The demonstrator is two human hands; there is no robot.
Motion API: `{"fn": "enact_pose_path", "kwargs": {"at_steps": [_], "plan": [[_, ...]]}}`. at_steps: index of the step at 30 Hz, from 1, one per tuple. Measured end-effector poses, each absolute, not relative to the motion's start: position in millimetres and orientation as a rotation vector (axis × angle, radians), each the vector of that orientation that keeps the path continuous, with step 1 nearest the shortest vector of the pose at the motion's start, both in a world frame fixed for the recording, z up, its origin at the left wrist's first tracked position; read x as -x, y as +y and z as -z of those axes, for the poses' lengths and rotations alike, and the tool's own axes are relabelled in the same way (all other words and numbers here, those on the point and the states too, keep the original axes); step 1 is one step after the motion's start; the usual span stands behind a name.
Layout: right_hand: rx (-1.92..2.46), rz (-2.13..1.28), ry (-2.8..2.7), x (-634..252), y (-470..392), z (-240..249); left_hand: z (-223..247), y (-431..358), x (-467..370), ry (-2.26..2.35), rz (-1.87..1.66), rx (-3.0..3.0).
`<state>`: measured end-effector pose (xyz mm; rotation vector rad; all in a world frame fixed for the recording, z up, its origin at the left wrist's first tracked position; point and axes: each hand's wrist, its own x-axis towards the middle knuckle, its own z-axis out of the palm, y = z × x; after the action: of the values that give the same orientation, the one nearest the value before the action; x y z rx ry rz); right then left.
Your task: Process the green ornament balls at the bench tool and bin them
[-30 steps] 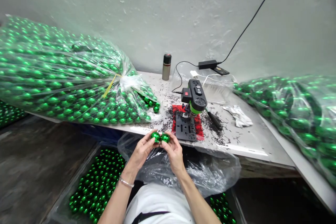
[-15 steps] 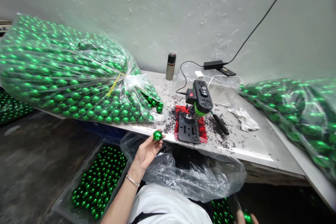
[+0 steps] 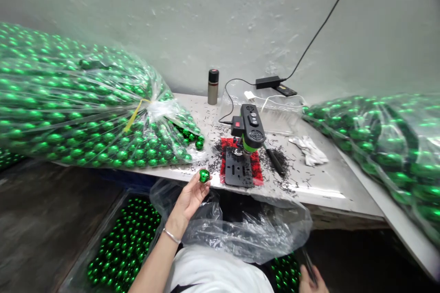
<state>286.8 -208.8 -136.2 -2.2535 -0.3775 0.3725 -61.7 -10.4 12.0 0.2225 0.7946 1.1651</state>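
Observation:
Above the table's front edge, my left hand (image 3: 190, 200) pinches a shiny green bauble (image 3: 204, 176) between thumb and fingers; a small mark shows on its face. Low at the right, my right hand (image 3: 312, 280) is closed around a slim dark tool (image 3: 310, 266), whose exact kind I cannot make out. A clear plastic bag (image 3: 240, 238) spreads open across my lap, under the table edge. Just beyond my left hand, a black and green machine (image 3: 252, 128) stands over a slotted black plate (image 3: 239, 171) on a red sheet (image 3: 256, 169).
Large clear bags of green baubles lie left (image 3: 85, 123) and right (image 3: 378, 142). Black scraps litter the white table (image 3: 337, 187). A bottle (image 3: 213, 87), a black-handled tool (image 3: 275, 162), white gloves (image 3: 310, 150) and a power adapter (image 3: 268, 82) rest there. More baubles fill a container (image 3: 99, 219) below.
The view has swung slightly right. A green bauble seen at my right hand is gone from it, and the slim dark tool shows there more clearly. My left hand keeps its bauble.

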Motion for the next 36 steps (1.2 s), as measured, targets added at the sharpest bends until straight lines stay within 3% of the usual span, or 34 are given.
{"fn": "enact_pose_path", "kwargs": {"at_steps": [9, 15, 22, 28, 32, 36], "plan": [[1.684, 0.117, -0.661, -263.6, -132.8, 8.7, -7.1, 30.7, -7.1, 1.036, -1.156, -0.804], [1.562, 0.065, -0.778, -227.8, -115.1, -3.3, 11.7, 49.0, -29.5, 1.383, -1.173, -1.374], [1.479, 0.024, -1.055, -201.9, -104.7, -12.8, 15.7, 53.7, -27.7, 1.269, -1.129, -1.669], [1.186, 0.251, -1.529, -201.5, -49.9, -57.8, 20.5, 59.0, -27.1, 1.242, -1.110, -1.717], [1.006, 0.193, -1.709, -195.2, -10.3, -88.6, 20.6, 58.5, -27.6, 1.220, -1.126, -1.675], [0.917, 0.096, -1.706, -183.0, 6.1, -88.4, 20.9, 57.8, -27.6, 1.207, -1.120, -1.669]]}}
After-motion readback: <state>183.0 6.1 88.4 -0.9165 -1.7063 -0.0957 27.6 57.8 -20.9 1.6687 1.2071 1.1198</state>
